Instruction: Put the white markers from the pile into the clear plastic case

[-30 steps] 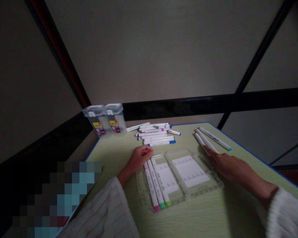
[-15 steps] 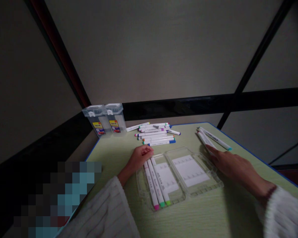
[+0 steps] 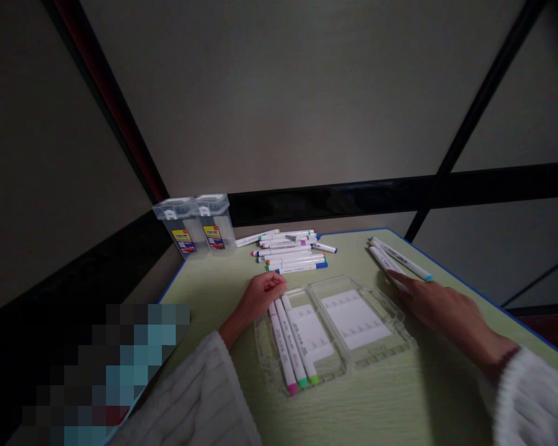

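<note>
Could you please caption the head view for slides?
Left hand by three white markers in open clear plastic case; right hand touching loose white markers.

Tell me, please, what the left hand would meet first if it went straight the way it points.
The left hand would probably first meet the slim white blue-capped marker just beyond it, though depth is unclear.

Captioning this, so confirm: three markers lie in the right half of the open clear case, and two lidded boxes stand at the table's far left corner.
Wrong half: in the head view, the three markers lie in the left half of the open clear case. The rest holds.
</note>
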`<state>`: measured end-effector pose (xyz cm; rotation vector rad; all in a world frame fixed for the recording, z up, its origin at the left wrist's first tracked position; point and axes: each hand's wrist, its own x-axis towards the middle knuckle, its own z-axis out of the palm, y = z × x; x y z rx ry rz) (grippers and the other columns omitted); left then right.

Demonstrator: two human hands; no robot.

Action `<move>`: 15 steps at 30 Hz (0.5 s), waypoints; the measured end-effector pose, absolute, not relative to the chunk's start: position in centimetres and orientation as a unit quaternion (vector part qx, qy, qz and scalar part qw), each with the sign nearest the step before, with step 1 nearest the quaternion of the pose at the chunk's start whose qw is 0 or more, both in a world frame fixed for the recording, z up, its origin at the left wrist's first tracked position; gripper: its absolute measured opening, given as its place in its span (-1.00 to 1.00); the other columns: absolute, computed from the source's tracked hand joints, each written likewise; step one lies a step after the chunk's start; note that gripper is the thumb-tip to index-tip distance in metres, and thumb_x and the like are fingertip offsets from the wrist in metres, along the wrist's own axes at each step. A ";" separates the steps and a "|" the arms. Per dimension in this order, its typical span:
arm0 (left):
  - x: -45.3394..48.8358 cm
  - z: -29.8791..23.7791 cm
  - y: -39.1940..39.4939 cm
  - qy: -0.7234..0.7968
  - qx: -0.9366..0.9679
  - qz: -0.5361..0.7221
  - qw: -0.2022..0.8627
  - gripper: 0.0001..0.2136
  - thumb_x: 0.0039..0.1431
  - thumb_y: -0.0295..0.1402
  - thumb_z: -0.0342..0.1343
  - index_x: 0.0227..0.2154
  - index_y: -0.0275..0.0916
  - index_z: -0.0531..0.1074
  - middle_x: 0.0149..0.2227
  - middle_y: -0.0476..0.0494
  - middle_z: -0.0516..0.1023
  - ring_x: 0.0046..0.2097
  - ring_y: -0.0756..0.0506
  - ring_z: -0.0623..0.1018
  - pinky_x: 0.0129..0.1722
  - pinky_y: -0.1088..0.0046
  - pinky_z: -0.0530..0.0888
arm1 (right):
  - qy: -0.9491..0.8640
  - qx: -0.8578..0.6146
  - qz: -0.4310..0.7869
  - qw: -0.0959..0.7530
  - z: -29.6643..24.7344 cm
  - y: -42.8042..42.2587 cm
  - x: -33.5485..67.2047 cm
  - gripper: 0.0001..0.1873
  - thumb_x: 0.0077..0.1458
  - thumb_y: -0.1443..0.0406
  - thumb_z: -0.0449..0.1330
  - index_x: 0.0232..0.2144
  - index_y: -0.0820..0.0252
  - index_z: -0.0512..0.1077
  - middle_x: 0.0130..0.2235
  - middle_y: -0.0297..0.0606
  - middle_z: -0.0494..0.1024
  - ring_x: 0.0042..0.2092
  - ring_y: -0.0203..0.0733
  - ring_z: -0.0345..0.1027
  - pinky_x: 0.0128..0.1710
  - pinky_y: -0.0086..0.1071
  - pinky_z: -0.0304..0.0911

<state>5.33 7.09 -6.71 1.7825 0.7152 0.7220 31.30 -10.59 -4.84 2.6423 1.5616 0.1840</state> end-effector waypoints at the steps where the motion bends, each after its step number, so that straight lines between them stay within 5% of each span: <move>1: 5.3 -6.7 7.1 0.297 0.743 0.301 0.519 -0.88 -0.10 -0.39 0.08 -0.48 -0.35 0.36 -0.53 -0.03 0.39 -0.47 0.05 0.38 -0.44 0.53 0.31 | 0.506 0.860 0.060 0.033 -4.8 -10.6 31.4 -0.52 0.13 0.21 -0.13 0.10 0.13 0.11 -0.24 0.05 0.48 -0.30 0.15 0.39 -0.45 -0.21 0.15; 15: 5.3 -7.0 7.2 0.299 0.740 0.304 0.520 -0.86 -0.12 -0.36 0.09 -0.49 -0.34 0.36 -0.53 -0.01 0.38 -0.48 0.05 0.37 -0.44 0.52 0.32 | 0.490 0.870 0.053 0.032 -5.0 -10.5 31.7 -0.53 0.14 0.25 -0.19 0.11 0.05 0.10 -0.28 0.00 0.50 -0.31 0.13 0.40 -0.46 -0.19 0.19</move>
